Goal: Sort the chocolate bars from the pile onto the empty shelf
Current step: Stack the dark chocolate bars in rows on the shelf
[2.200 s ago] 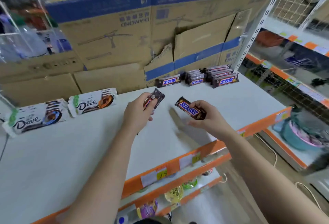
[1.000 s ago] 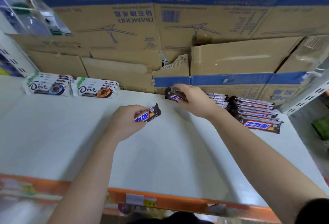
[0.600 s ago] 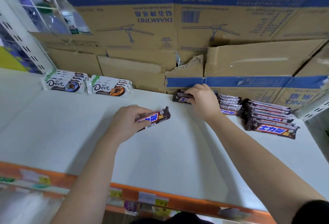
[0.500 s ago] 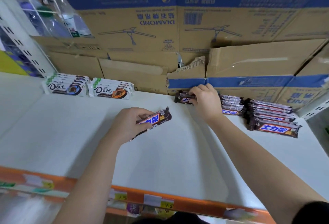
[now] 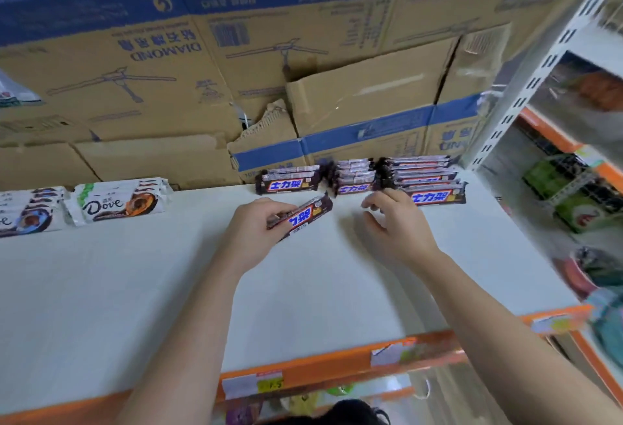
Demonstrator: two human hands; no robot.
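- Now the left hand (image 5: 259, 232) pinches the near end of a Snickers bar (image 5: 305, 217) between thumb and curled fingers, label facing up
- That bar's long axis slants away and to the right, and its free end points at the gap just left of the middle Snickers stack (image 5: 354, 181)
- Fingers of the right hand (image 5: 399, 222) are apart and loosely bent around nothing; the fingertips (image 5: 387, 192) sit just right of the middle stack, at the front bar of the right stack (image 5: 426, 178), though I cannot tell if they touch it
- Just left of the middle stack is the left stack (image 5: 288, 182), the lowest of the three, with its bars lying side to side
- My read is that the held bar belongs there: the left hand is the nearer one, and the bar needs turning until its length runs side to side like the others
- Well left of the middle stack lie two piles of Dove bars (image 5: 121, 201), all on the white shelf (image 5: 303, 306)
- Behind the middle stack rise cardboard boxes (image 5: 357, 111)
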